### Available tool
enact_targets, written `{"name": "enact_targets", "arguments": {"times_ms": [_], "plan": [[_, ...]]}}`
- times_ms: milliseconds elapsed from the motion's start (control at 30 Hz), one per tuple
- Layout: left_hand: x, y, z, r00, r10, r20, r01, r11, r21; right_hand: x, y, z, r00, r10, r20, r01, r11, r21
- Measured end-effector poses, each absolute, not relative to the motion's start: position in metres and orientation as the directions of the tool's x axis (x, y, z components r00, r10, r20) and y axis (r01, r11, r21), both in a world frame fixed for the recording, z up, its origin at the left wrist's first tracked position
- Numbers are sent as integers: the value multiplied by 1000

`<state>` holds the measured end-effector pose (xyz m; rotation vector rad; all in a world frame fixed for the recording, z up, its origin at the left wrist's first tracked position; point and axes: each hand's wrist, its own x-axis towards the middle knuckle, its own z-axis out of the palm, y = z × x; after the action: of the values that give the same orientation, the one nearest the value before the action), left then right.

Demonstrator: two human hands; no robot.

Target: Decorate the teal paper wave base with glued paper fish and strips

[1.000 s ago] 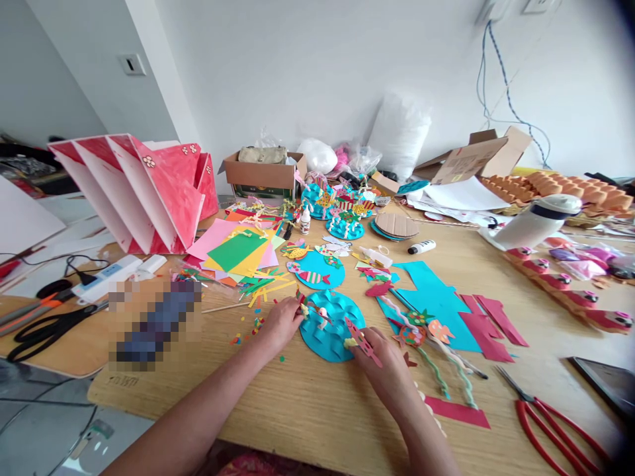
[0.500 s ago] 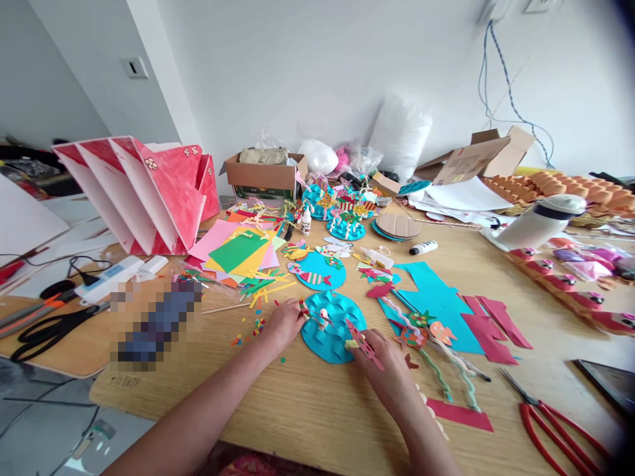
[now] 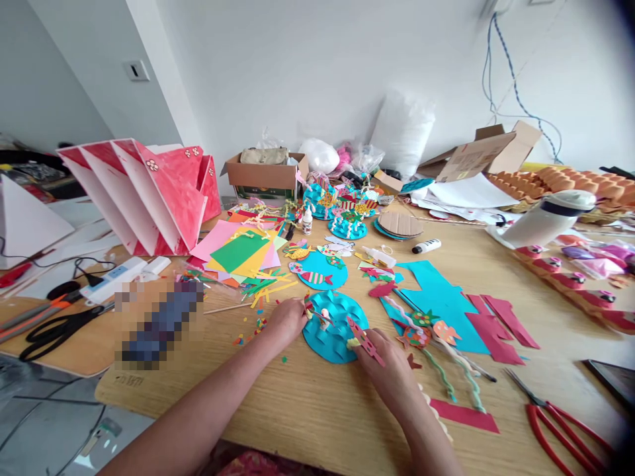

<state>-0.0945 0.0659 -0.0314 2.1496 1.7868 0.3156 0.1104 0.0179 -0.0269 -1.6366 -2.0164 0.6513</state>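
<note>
A round blue paper disc (image 3: 333, 330) with raised wave strips lies on the wooden table (image 3: 307, 403) in front of me. My left hand (image 3: 286, 322) rests at its left edge, fingers pinched on a small paper piece against the disc. At the disc's lower right edge, my right hand (image 3: 384, 363) is closed on a pink seaweed-shaped cutout (image 3: 366, 341) and a small yellow bit.
Red-handled scissors (image 3: 560, 426) lie at the right. Blue and dark red paper sheets (image 3: 446, 304), twisted paper cords and small fish cutouts lie right of the disc. Coloured paper (image 3: 238, 254), black scissors (image 3: 54, 328), glue bottles, finished discs and cardboard boxes fill the far side.
Both hands stay on the blue disc with only slight finger movement. The view has shifted a little to the left.
</note>
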Motion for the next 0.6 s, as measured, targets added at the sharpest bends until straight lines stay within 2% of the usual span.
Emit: {"name": "enact_targets", "arguments": {"times_ms": [233,600], "plan": [[-94,66,-26,177,981,-86,933,-139,332,109,18,-19,-164,986,5,785,134,-604],[-92,67,-26,171,981,-87,938,-135,319,111,16,-21,-180,982,59,784,179,-594]]}}
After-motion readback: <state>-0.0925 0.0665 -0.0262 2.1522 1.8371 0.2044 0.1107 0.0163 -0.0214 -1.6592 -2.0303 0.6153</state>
